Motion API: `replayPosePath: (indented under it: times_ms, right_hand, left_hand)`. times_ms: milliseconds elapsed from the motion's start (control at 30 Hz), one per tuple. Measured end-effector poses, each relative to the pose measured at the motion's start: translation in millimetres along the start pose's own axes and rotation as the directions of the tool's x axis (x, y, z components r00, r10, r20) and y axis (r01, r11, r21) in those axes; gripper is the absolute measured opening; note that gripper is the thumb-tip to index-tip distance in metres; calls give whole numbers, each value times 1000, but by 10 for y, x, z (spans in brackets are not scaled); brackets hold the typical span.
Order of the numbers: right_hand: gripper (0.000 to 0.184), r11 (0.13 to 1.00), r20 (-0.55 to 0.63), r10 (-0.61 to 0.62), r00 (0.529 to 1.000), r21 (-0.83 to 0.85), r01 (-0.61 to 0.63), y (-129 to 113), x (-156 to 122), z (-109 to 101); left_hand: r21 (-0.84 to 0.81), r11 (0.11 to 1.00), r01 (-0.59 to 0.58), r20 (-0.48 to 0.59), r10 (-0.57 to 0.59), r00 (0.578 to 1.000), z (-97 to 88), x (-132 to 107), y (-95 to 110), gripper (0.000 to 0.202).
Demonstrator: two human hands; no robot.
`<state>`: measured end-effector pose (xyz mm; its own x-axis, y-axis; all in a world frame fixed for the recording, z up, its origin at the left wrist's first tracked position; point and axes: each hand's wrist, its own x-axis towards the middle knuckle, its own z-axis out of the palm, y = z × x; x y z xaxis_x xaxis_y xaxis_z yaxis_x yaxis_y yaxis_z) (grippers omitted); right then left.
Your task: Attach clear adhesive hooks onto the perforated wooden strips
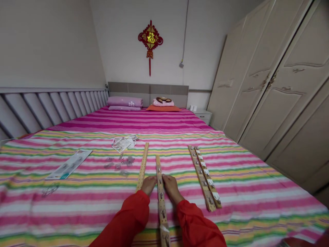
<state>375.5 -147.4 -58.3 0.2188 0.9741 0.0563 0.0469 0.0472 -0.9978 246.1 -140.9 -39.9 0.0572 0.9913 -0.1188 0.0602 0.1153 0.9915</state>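
A long, narrow wooden strip (161, 202) with metal hooks along it lies lengthwise in front of me on the striped bedsheet (97, 209). My left hand (149, 185) grips its left edge, fingers closed. From the other side, my right hand (171, 187) holds the right edge at about the same height, thumb against the wood. Beside my left hand lies a bare wooden strip (143, 163) with rows of small holes. Something white and clear, perhaps plastic, sits near the close end of the held strip.
Two more strips with hooks (202, 178) lie to the right. Small clear plastic packets (123, 163), a pile of printed packaging (124, 142), a long flat packet (70, 164) and a wire bundle (50, 189) lie left. A railing (51, 106) borders the bed; a wardrobe (269, 92) stands right.
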Motion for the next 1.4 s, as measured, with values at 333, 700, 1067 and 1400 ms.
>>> replayPosePath:
  times_ms: [333,700,1067,1400]
  right_hand:
    - [35,990,-30,82,996,113,-78,-3,-69,-29]
    - [38,942,7,148,989,304,-143,-21,-97,-65]
    - [39,878,45,177,983,443,-179,-102,-104,-137]
    - [34,887,238,67,969,430,-167,-649,-298,-118]
  left_hand:
    - [131,989,-72,-615,138,777,-1219,-21,236,31]
    - [185,978,95,-609,38,792,-1428,12,155,16]
    - [89,952,-292,-386,304,871,-1048,-487,624,34]
    - [400,639,-657,-22,724,690,-550,-907,808,10]
